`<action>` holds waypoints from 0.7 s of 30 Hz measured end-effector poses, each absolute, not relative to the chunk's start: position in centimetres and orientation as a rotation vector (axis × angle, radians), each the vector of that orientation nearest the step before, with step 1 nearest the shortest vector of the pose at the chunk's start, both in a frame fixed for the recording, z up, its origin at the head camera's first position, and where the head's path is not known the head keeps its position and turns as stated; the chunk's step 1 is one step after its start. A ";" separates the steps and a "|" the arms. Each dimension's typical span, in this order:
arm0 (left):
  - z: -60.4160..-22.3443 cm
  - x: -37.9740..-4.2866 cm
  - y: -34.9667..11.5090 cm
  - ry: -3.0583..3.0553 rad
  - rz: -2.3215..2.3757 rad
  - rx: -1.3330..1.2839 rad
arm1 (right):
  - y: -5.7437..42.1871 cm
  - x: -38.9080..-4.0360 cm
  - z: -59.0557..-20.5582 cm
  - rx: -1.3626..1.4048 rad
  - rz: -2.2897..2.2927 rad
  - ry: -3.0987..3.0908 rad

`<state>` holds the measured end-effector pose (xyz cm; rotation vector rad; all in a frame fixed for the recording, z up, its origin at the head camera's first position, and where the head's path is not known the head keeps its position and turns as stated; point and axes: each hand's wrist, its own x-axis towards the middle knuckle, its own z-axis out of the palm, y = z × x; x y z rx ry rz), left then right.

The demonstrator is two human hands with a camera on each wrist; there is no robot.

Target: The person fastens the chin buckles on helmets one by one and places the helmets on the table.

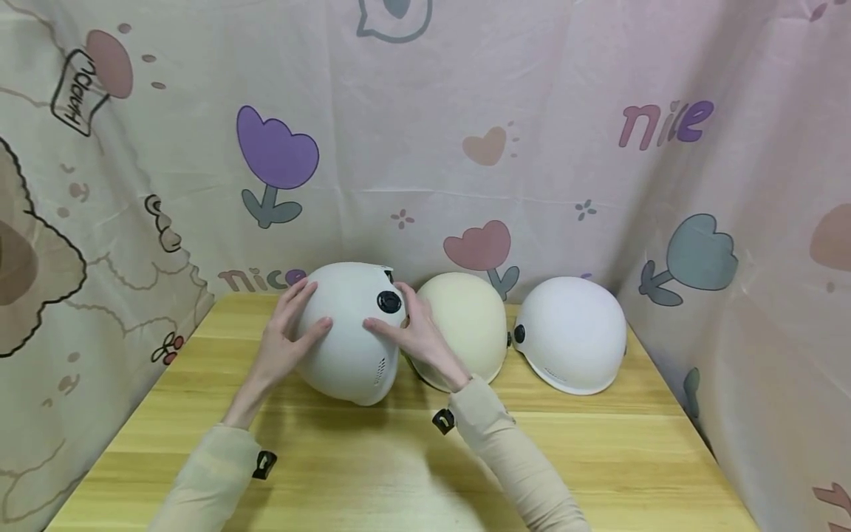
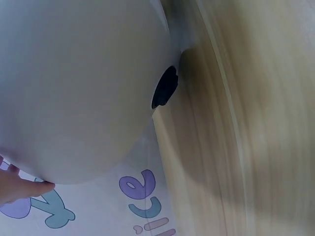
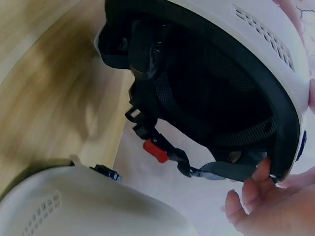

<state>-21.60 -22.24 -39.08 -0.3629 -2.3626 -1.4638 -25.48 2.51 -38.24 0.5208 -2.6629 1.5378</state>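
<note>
Both hands hold a whitish helmet (image 1: 346, 347), tilted on its side over the left part of the table. My left hand (image 1: 279, 343) grips the shell's left side with thumb and fingers spread. On the right, my right hand (image 1: 415, 332) holds the rim by a round black disc (image 1: 388, 301), thumb on the shell. The right wrist view looks into the helmet's black lining (image 3: 221, 93), where a chin strap with a red buckle (image 3: 155, 151) hangs. Right beside the right hand stands a cream helmet (image 1: 468, 325), partly hidden by that hand.
A second white helmet (image 1: 575, 336) stands dome up at the right, close to the cream one. The wooden table (image 1: 372, 473) meets a patterned cloth (image 1: 399, 148) at the back and along both sides.
</note>
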 end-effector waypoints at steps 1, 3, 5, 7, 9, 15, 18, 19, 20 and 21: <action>-39.1 -21.6 -22.3 -2.360 -1.461 -0.366 | 2.5 -25.5 -38.3 0.509 1.524 -2.669; -39.2 -21.6 -22.4 -2.359 -1.450 -0.368 | 2.4 -25.6 -38.3 0.504 1.496 -2.670; -39.3 -21.6 -22.6 -2.357 -1.448 -0.368 | 2.4 -25.7 -38.4 0.531 1.458 -2.660; -39.4 -21.6 -22.7 -2.356 -1.449 -0.370 | 2.5 -26.0 -38.4 0.585 1.422 -2.645; -39.5 -21.6 -22.7 -2.357 -1.453 -0.372 | 2.6 -26.3 -38.5 0.652 1.397 -2.637; -39.4 -21.4 -22.9 -2.372 -1.421 -0.351 | 2.7 -26.7 -38.7 0.800 1.423 -2.665; -39.4 -21.3 -23.0 -2.375 -1.410 -0.336 | 2.6 -26.7 -39.3 0.845 1.481 -2.641; -39.5 -21.3 -23.1 -2.377 -1.409 -0.333 | 2.5 -26.8 -39.6 0.858 1.533 -2.626; -39.5 -21.3 -23.1 -2.381 -1.408 -0.327 | 2.3 -26.8 -39.9 0.866 1.588 -2.609; -39.6 -21.3 -23.2 -2.386 -1.409 -0.322 | 2.2 -26.8 -40.3 0.868 1.650 -2.593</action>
